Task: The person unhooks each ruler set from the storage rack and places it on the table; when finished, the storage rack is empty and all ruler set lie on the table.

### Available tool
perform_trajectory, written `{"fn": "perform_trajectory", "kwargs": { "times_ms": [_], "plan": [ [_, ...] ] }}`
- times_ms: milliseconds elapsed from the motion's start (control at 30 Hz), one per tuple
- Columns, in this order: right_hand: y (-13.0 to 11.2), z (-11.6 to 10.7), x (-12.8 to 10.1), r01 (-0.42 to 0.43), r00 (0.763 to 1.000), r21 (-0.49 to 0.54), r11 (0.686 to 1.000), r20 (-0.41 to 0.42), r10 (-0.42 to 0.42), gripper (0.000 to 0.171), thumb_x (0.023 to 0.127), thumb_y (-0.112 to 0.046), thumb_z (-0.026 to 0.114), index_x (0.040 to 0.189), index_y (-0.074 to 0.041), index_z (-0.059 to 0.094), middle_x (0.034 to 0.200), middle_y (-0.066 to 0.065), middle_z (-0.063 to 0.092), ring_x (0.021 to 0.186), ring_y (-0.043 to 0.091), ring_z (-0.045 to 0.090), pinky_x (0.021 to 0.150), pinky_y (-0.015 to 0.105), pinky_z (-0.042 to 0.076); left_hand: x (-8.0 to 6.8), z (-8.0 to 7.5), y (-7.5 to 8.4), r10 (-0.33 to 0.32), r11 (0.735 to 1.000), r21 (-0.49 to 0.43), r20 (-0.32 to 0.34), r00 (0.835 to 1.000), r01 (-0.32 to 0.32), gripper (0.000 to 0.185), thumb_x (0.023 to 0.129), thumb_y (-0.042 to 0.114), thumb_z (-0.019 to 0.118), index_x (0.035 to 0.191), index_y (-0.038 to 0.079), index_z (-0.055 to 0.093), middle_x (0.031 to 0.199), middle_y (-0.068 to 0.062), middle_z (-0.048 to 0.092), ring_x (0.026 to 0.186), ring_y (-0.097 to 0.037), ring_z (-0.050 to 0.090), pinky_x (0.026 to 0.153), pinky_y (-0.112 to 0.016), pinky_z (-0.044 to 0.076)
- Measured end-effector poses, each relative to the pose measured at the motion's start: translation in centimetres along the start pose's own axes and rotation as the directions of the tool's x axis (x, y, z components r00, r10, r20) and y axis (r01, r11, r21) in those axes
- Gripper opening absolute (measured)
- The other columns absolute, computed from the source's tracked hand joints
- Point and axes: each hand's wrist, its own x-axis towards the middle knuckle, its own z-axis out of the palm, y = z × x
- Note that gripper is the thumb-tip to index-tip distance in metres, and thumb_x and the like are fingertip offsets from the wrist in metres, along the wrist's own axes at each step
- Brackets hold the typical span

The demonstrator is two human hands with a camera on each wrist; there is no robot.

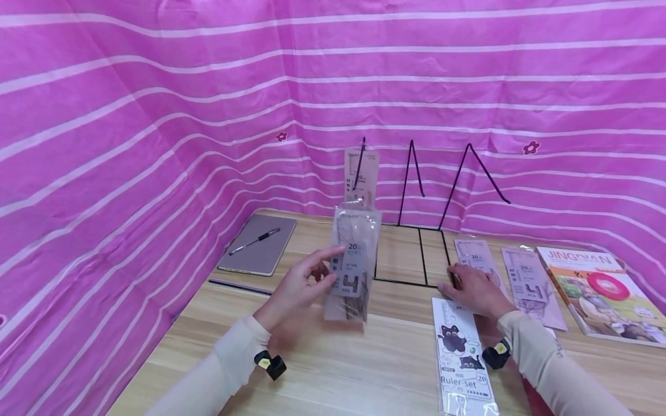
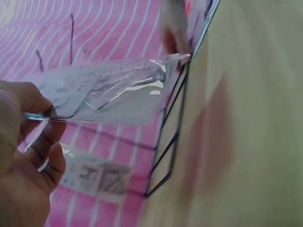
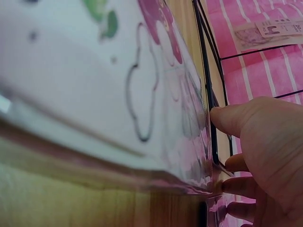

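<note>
My left hand (image 1: 318, 276) holds a clear packet of rulers (image 1: 351, 263) upright above the wooden table, thumb on the front and fingers behind. In the left wrist view the same hand (image 2: 33, 137) pinches the packet (image 2: 109, 92) at its edge. My right hand (image 1: 468, 287) rests flat on the table at the front right corner of a black wire rack (image 1: 416, 254); its fingers (image 3: 246, 118) touch the rack's base wire (image 3: 212, 109). Another ruler packet (image 1: 361, 173) hangs on the rack's left hook.
Ruler packets lie at the right: a cat-print one (image 1: 462, 352) under my right wrist and two plainer ones (image 1: 532, 284). A picture book (image 1: 603, 294) is at the far right. A grey notebook with a pen (image 1: 258, 245) lies at the back left. Pink striped cloth walls the table.
</note>
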Motion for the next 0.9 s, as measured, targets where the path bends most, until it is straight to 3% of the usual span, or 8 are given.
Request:
{"fn": "perform_trajectory", "kwargs": {
  "times_ms": [200,400,533,667,900],
  "plan": [
    [0.0,0.0,-0.2,-0.004,1.000,0.000,1.000,0.003,0.004,0.078,0.100,-0.050,0.067,0.154,0.002,0.046,0.155,0.035,0.046,0.144,0.058,0.038,0.116,0.076,0.020,-0.9,3.3,0.1,-0.147,0.975,-0.149,0.129,0.981,0.166,0.061,0.102,0.015,0.068,0.155,0.038,0.050,0.116,-0.006,0.066,0.094,-0.020,0.061,0.076,-0.025,0.058],
    [0.0,-0.1,-0.1,0.015,1.000,-0.001,1.000,-0.011,-0.015,0.078,0.100,-0.051,0.067,0.154,0.002,0.047,0.154,0.034,0.049,0.143,0.058,0.041,0.116,0.077,0.021,-1.7,6.1,0.6,-0.212,0.959,-0.136,0.235,0.948,0.248,0.059,0.100,0.014,0.071,0.153,0.034,0.054,0.114,-0.001,0.070,0.088,-0.015,0.063,0.066,-0.023,0.057],
    [0.2,-0.4,0.1,0.021,1.000,-0.007,1.000,-0.021,-0.022,0.078,0.099,-0.052,0.067,0.153,0.002,0.048,0.153,0.034,0.049,0.142,0.058,0.041,0.115,0.078,0.021,-1.5,7.6,0.3,-0.221,0.957,-0.119,0.286,0.932,0.263,0.057,0.099,0.012,0.072,0.152,0.025,0.057,0.098,-0.001,0.070,0.078,-0.011,0.061,0.057,-0.021,0.052],
    [0.1,-0.5,0.1,0.026,0.999,-0.013,1.000,-0.026,-0.027,0.077,0.100,-0.050,0.067,0.153,0.002,0.049,0.153,0.034,0.049,0.143,0.058,0.041,0.115,0.077,0.022,-1.0,8.7,-0.3,-0.234,0.960,-0.078,0.298,0.926,0.268,0.054,0.096,0.009,0.074,0.149,0.017,0.061,0.091,0.001,0.064,0.078,-0.009,0.056,0.059,-0.018,0.046],
    [0.1,-0.1,0.0,0.029,0.999,-0.005,1.000,-0.025,-0.029,0.077,0.099,-0.049,0.068,0.152,0.003,0.049,0.153,0.033,0.050,0.143,0.057,0.041,0.115,0.076,0.021,-0.7,9.9,-0.6,-0.263,0.965,0.111,0.314,0.912,0.240,0.056,0.092,0.014,0.079,0.146,0.013,0.064,0.111,0.002,0.067,0.090,-0.007,0.058,0.080,-0.020,0.051]
  ]
}}
